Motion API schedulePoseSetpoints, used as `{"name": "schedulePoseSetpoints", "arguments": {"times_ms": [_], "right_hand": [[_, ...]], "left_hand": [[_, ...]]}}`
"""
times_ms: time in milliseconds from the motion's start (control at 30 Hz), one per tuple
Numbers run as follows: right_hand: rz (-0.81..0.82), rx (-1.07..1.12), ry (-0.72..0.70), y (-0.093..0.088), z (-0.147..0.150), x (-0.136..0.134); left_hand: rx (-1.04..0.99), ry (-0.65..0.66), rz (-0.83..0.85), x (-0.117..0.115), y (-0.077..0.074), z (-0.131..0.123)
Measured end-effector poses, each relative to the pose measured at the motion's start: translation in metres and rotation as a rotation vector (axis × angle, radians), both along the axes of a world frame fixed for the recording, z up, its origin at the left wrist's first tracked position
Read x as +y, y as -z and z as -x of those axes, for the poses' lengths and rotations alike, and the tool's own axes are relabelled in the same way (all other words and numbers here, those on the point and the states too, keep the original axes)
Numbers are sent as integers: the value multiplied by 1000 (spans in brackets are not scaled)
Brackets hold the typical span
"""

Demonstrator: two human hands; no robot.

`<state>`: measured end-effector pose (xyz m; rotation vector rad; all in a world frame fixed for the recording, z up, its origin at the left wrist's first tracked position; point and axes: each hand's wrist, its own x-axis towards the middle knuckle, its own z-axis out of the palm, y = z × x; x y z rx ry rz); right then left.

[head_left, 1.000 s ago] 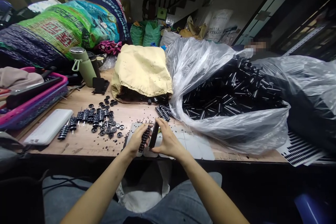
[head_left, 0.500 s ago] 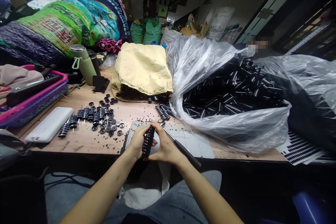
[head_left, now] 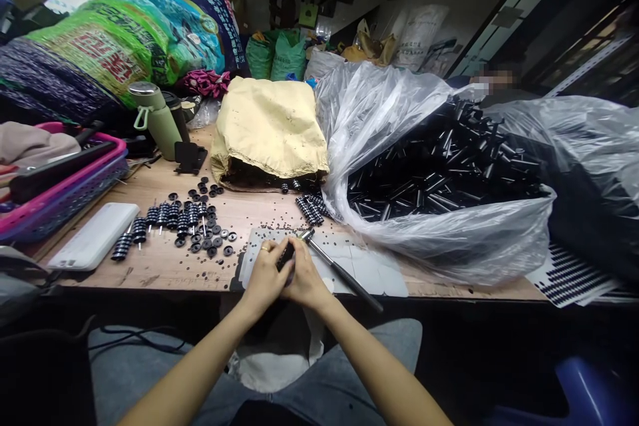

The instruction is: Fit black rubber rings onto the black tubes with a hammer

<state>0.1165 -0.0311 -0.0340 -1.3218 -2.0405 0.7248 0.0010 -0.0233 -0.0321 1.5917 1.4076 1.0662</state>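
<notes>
My left hand (head_left: 267, 276) and my right hand (head_left: 304, 276) meet at the front edge of the table, both closed round a dark piece (head_left: 286, 254). Only a bit of it shows between the fingers; earlier it appeared as a black bar with rows of white characters. Beneath and beyond the hands lies a pale grey board (head_left: 369, 269). A hammer (head_left: 344, 276) rests across the board, metal head close to my right fingertips and black handle slanting to the lower right. Tiny black bits are scattered around the board.
At left lie black-and-white ringed rollers (head_left: 182, 218), loose black discs (head_left: 212, 239), a white power bank (head_left: 94, 236) and a pink basket (head_left: 107, 153). Behind stand a green flask (head_left: 160, 120) and a yellow sack (head_left: 272, 126). To the right, a clear plastic bag (head_left: 449, 246) holds black tubes.
Both hands have drawn together and closed further over the black bar, which was plainly visible between them before. The bar is now mostly hidden by the fingers.
</notes>
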Motion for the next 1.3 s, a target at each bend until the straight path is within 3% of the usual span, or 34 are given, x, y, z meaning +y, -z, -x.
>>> {"name": "schedulePoseSetpoints", "arguments": {"times_ms": [100,200,267,333,467,533,700,800,900,1000,1100,1233,1300], "right_hand": [[-88,-153,69,8,-11,-1],[-146,-421,305,5,-41,-1],[-108,-586,443,-4,-62,-1],[-3,-607,460,-18,-74,-4],[86,-284,401,-45,-69,-21],[62,-229,408,-50,-61,-31],[182,-557,358,-48,-50,-42],[93,-478,379,-60,-38,-43],[-37,-363,305,-67,-16,-44],[24,-506,135,-60,3,-41],[90,-619,114,-57,8,-38],[38,-545,252,-66,-9,-32],[26,-576,325,-64,-22,-25]], "left_hand": [[444,108,-289,-5,14,4],[702,205,-407,-3,20,12],[757,263,-461,1,21,18],[741,313,-515,6,24,24],[651,331,-577,13,32,30],[652,342,-567,14,33,31],[850,342,-498,6,21,25],[911,291,-467,-3,17,14],[939,273,-482,-13,23,2],[961,279,-526,-17,34,-6],[927,282,-527,-12,35,-10],[847,233,-317,-9,8,-5],[811,298,-152,-9,-12,2]]}}
